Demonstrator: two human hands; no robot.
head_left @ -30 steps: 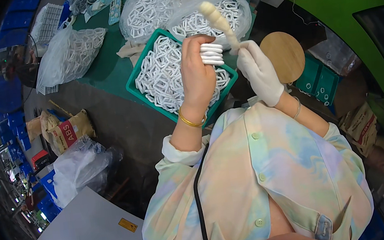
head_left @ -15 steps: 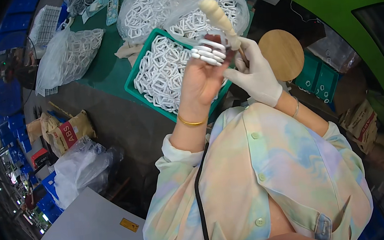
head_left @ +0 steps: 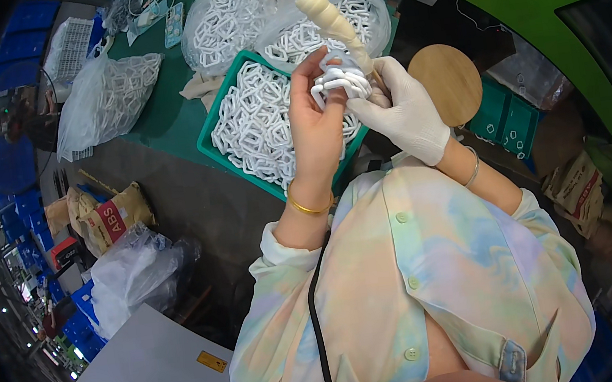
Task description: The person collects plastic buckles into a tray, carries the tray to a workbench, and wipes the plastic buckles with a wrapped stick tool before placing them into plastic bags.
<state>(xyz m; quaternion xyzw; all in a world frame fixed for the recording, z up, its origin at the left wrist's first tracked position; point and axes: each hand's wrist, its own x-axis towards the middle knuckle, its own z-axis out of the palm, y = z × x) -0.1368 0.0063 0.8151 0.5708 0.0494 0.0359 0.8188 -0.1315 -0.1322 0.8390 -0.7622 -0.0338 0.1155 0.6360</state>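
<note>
**Both hands full above a packed green bin, elbow room mostly off to the left**

So the left hand (head_left: 317,135) is bare and curled around a small bunch of white links (head_left: 343,84), thumb on the near side. The right hand (head_left: 410,115), in a white glove, has its fingers wrapped round the lower end of a cream stick (head_left: 335,23), which leans up and left, fat end on top. The bunch sits right beside the stick; whether they touch, I can't say.

All this hangs over the right part of the green bin (head_left: 238,170), filled with a heap of similar links (head_left: 252,125). The bin's near corner shows past the front edge of the tabletop (head_left: 160,123) (what carries that corner, no idea).

Behind the bin it's tight: two clear bags of links, one at the back left (head_left: 228,21) and one at the back right (head_left: 369,21), crowd its far rim. A beige cloth (head_left: 202,88) lies just beside the left rim, then there's a bare green strip before the third bag (head_left: 110,93) near the tabletop's left end. On the right, a round wooden disc (head_left: 446,84) shows close past the glove, with a shallow green tray (head_left: 502,117) beyond.
</note>
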